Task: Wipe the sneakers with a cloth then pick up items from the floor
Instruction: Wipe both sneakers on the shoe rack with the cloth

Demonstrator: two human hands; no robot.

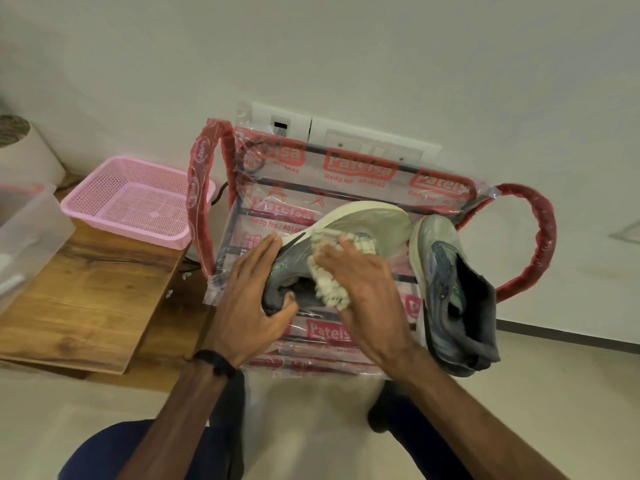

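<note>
Hands are both on one sneaker [346,230], close together, each doing a separate job. Left hand [252,299] grips the heel/collar end, thumb curled into the opening, fingers along the side. That braces the shoe and keeps it tipped on its side so the pale sole and side panel face the wiper. Right hand [367,289] presses a fluffy off-white cloth [329,271] against the upper near the midfoot, fingers curled over the cloth, which bunches out under the palm. Looks like mid-wipe on shoe one.

Sneaker sits directly under both hands, on a clear plastic bag [346,174] with red print and red handles, probably laid there as a work mat to keep dirt off the floor [554,393].

Second sneaker [446,282] lies just right of the right hand, on the bag's edge, on its side, not touched. Likely next in line.

Left of the left hand: wooden tabletop [86,296] carrying a pink mesh basket [138,202]. Clear container [27,230] at the far left, partly cropped. Floor pickup not yet started, by my read.
</note>
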